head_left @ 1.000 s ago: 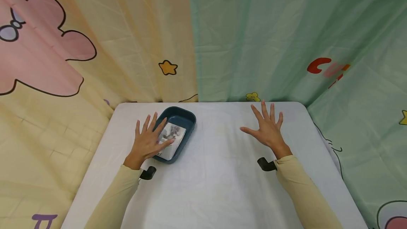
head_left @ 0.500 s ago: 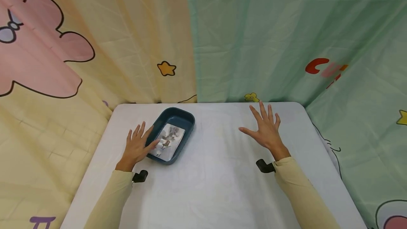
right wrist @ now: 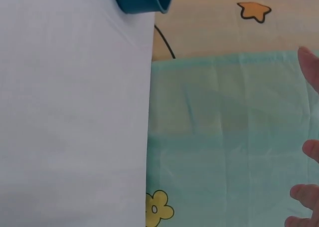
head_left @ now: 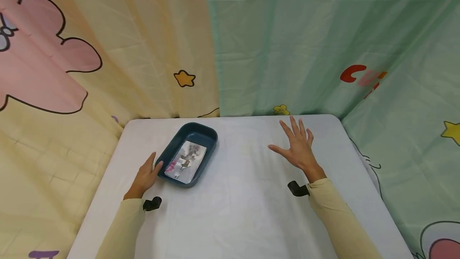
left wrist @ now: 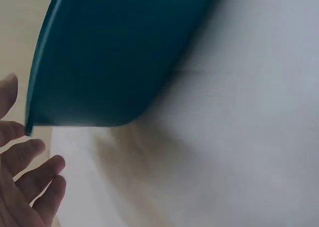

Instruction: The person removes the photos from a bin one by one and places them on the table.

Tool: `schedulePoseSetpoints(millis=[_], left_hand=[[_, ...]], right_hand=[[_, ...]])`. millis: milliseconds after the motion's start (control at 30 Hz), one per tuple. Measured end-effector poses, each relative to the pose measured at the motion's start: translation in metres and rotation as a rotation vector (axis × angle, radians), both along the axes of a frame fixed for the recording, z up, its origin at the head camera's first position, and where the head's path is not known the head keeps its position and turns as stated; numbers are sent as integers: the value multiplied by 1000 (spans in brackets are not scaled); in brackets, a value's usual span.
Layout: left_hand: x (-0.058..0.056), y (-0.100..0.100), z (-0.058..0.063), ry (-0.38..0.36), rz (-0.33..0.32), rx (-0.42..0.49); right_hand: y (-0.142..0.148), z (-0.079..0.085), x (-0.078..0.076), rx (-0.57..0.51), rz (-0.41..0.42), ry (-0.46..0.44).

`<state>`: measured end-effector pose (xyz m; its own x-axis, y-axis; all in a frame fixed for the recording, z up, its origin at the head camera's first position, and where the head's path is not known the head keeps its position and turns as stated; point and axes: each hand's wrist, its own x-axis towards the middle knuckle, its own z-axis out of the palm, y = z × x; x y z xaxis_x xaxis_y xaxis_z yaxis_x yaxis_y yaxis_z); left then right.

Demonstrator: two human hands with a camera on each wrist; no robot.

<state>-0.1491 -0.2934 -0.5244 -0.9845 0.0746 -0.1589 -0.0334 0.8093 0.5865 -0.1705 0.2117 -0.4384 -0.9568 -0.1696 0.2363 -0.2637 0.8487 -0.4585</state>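
Observation:
A dark teal plastic tray (head_left: 212, 144) lies at a slant on the white table, left of the middle. Inside it rests a flat packet with a printed picture (head_left: 187, 162), pinkish at one corner. My left hand (head_left: 144, 177) is at the tray's near left side, its thumb close to the rim. In the left wrist view the fingers (left wrist: 37, 179) are spread and slightly bent, one fingertip at or very near the rim (left wrist: 29, 122); contact is unclear. My right hand (head_left: 299, 150) hovers over the table's right side with fingers spread, holding nothing.
A white cloth covers the table (head_left: 230, 215). Patterned curtains (head_left: 273, 43) hang behind it and along both sides. Each wrist carries a small black camera mount, such as the right one (head_left: 297, 189).
My left hand has moved left and toward me, from over the tray to its near left side, uncovering the packet. The right hand has hardly moved. The view shifts slightly.

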Motion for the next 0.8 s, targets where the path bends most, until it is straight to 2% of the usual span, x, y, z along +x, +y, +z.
schedulePoseSetpoints(millis=[100, 400, 633, 800], left_hand=[[3, -3, -7, -30, 54, 78], [2, -1, -13, -111, 142, 180], [3, 3, -17, -89, 170, 389], [2, 5, -20, -99, 201, 439]], right_hand=[[-1, -2, 0, -5, 2, -8], [-2, -7, -2, -28, 16, -11], [-3, -12, -2, -28, 20, -11], [-3, -15, -3, -29, 11, -15]])
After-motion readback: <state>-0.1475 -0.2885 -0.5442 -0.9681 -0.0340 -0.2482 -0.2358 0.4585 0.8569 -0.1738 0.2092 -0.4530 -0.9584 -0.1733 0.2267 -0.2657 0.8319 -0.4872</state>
